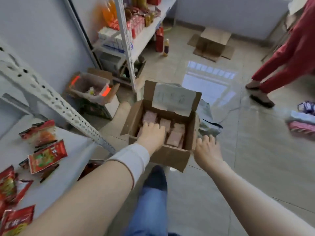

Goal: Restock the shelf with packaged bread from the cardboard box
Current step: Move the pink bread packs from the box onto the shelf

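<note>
An open cardboard box (170, 157) stands on the floor in front of me, holding several pale pinkish bread packages (175, 137). My left hand (151, 135) reaches down inside the box, its fingers spread over the packages; whether it grips one I cannot tell. My right hand (207, 149) hovers with fingers apart just outside the box's right wall, holding nothing. The white shelf (56, 178) lies at my lower left.
Red snack packets (46, 158) lie scattered on the shelf, behind a slanted perforated metal post (68, 113). A clear bin (90, 87) sits beyond it. Another cardboard box (213, 42) stands far back. A person in red (289, 53) walks at the right. Bags (303, 120) lie on the floor.
</note>
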A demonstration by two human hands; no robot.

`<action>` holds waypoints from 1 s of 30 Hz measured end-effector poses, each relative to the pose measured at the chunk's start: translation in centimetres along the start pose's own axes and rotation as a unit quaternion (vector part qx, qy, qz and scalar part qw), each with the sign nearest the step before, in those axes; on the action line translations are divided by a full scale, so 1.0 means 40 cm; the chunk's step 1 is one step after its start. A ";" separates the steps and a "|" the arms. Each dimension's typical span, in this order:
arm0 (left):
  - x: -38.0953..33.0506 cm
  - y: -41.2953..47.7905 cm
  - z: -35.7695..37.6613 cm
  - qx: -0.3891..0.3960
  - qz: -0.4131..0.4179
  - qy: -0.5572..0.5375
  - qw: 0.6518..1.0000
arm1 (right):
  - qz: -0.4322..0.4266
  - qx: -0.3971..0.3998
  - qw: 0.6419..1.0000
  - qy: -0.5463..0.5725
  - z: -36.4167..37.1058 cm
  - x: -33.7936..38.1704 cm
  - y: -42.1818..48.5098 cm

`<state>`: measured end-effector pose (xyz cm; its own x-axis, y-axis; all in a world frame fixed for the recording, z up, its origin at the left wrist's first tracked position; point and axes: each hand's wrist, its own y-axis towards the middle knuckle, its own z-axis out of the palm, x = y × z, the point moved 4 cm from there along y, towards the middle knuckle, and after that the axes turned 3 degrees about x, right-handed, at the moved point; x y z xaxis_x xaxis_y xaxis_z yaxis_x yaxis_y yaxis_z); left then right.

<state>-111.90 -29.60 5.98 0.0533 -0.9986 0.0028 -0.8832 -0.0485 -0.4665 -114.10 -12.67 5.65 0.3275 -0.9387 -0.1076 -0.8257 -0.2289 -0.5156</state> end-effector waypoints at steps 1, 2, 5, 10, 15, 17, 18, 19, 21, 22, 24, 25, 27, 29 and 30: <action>-0.002 0.059 0.026 0.018 -0.001 -0.023 1.000 | 0.005 0.018 1.000 0.024 0.020 -0.019 0.047; 0.000 0.123 0.055 0.037 -0.005 -0.049 0.998 | 0.012 0.035 0.998 0.052 0.044 -0.033 0.099; 0.026 0.269 0.164 0.124 -0.071 -0.182 0.973 | 0.053 0.130 0.976 0.167 0.128 -0.041 0.222; 0.068 0.515 0.379 0.205 -0.190 -0.348 0.895 | 0.099 0.230 0.908 0.336 0.294 0.011 0.475; 0.077 0.743 0.637 0.188 -0.273 -0.376 0.865 | 0.207 0.273 0.837 0.428 0.528 0.054 0.738; 0.069 0.784 0.702 0.148 -0.323 -0.379 0.855 | 0.247 0.298 0.812 0.437 0.610 0.074 0.799; 0.062 0.793 0.718 0.118 -0.348 -0.385 0.847 | 0.272 0.302 0.800 0.441 0.639 0.080 0.817; 0.055 0.797 0.728 0.088 -0.369 -0.387 0.840 | 0.297 0.295 0.791 0.445 0.658 0.085 0.831; 0.051 0.795 0.736 0.052 -0.397 -0.382 0.833 | 0.325 0.273 0.790 0.441 0.676 0.084 0.840; 0.055 0.792 0.739 0.046 -0.403 -0.385 0.829 | 0.325 0.270 0.797 0.433 0.679 0.081 0.839; 0.074 0.786 0.741 0.063 -0.408 -0.394 0.821 | 0.306 0.274 0.810 0.418 0.677 0.070 0.830; 0.084 0.783 0.737 0.080 -0.399 -0.394 0.824 | 0.296 0.270 0.815 0.418 0.668 0.061 0.823; 0.091 0.775 0.719 0.105 -0.367 -0.405 0.831 | 0.279 0.248 0.825 0.424 0.640 0.042 0.810; 0.100 0.752 0.684 0.098 -0.349 -0.452 0.815 | 0.262 0.222 0.836 0.428 0.598 0.024 0.786; 0.107 0.736 0.658 0.080 -0.345 -0.486 0.799 | 0.251 0.209 0.836 0.441 0.574 0.014 0.768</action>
<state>-125.39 -34.72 -31.02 0.9070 -0.2418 -0.3448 -0.4210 -0.4986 -0.7578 -128.73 -14.30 -29.76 -0.6302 -0.7569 0.1730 -0.4643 0.1887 -0.8654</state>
